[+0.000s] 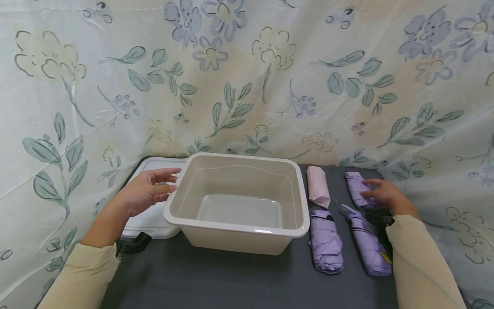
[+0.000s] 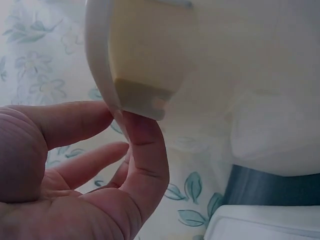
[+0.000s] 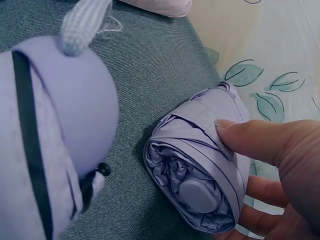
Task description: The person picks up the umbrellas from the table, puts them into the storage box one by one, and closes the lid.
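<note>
A beige plastic storage bin [image 1: 239,244] stands uncovered in the middle of the table. At its left side my left hand [image 1: 148,191] pinches the rim [image 2: 97,55] between thumb and index finger. On the far right, my right hand [image 1: 386,195] grips a short lilac folded umbrella [image 3: 195,135], thumb on top and fingers along its far side. The umbrella lies on the cloth, its rolled end facing the right wrist camera. Closer to me lies a longer lilac umbrella [image 1: 368,244] with a wrist strap, partly beside my forearm.
A white lid [image 1: 154,223] lies left of the bin, partly under its overhang. Right of the bin are a pink wrapped bundle [image 1: 318,186] and another lilac folded umbrella [image 1: 326,242]. A floral curtain [image 1: 247,86] encloses the back and sides of the dark tabletop [image 1: 216,279].
</note>
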The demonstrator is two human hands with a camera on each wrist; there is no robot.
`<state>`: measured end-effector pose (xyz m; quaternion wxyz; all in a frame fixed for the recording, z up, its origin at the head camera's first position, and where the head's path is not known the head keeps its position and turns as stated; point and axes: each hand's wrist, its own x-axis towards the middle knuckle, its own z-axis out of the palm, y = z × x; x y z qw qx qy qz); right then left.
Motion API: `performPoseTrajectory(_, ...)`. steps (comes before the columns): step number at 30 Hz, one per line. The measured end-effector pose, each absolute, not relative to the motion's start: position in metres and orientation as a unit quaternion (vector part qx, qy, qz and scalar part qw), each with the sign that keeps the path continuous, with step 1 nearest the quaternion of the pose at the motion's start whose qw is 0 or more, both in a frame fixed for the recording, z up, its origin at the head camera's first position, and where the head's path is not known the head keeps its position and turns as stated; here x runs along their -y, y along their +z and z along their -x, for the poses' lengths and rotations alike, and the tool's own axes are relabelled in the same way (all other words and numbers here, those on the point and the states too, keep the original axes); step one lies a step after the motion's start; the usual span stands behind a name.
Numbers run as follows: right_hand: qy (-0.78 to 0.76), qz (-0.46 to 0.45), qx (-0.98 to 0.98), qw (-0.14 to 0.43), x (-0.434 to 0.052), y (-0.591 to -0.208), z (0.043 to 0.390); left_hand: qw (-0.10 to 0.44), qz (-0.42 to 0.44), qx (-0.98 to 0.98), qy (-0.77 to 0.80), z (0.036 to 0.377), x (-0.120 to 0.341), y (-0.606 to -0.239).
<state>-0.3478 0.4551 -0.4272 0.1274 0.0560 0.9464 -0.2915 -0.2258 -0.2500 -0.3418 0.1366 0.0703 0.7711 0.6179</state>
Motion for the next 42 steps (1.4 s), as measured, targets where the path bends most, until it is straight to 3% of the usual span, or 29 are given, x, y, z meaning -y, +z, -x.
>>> performPoseTrajectory(35, -0.266, -0.040, -0.952, 0.147, -0.437, -0.427, 0.362, 0.140, -0.055, -0.780, 0.608, 0.232, 0.246, -0.340)
performPoseTrajectory(42, -0.256, -0.013, -0.959, 0.120, -0.436, -0.430, 0.364, 0.140, -0.060, -0.778, 0.610, 0.233, 0.247, -0.340)
